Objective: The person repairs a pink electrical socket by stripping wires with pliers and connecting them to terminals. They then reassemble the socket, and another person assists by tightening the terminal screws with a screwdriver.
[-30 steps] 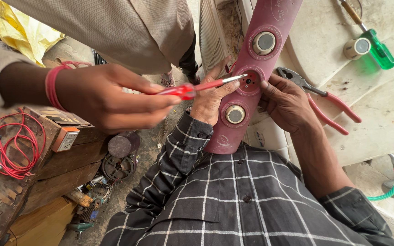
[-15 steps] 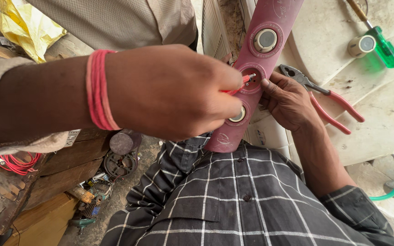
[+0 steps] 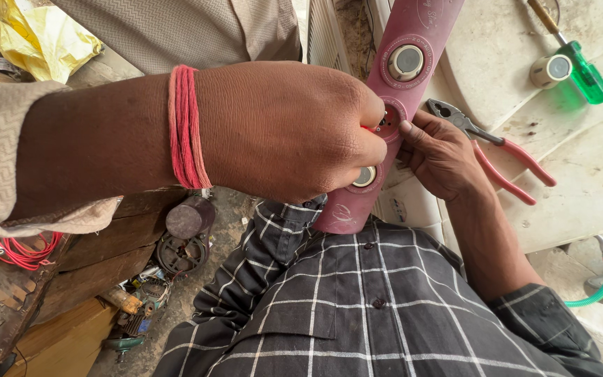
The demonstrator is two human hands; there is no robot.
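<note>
Left hand (image 3: 280, 129) is closed in a pinch on a thin red tool, mostly hidden, its tip at the middle socket of the pink panel (image 3: 392, 105). Right hand (image 3: 441, 157), belonging apparently to the person in the checked shirt (image 3: 357, 307), rests fingertips on the panel's edge, fingers curled, holding nothing visible. Red-handled pliers (image 3: 497, 150) lie just beside it on the bench (image 3: 594, 188).

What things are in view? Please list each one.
panel: one, pink, centre
pliers: one, red handles, right of panel
screwdriver: one, green handle, top right
small cylinder: one, pale, beside screwdriver
plastic bag: one, yellow, top left
wire: one bundle, red, left edge
co-worker's hand: one, red wrist thread, over panel
right hand: own, thumb on panel
left hand: own, hidden behind co-worker's hand
</note>
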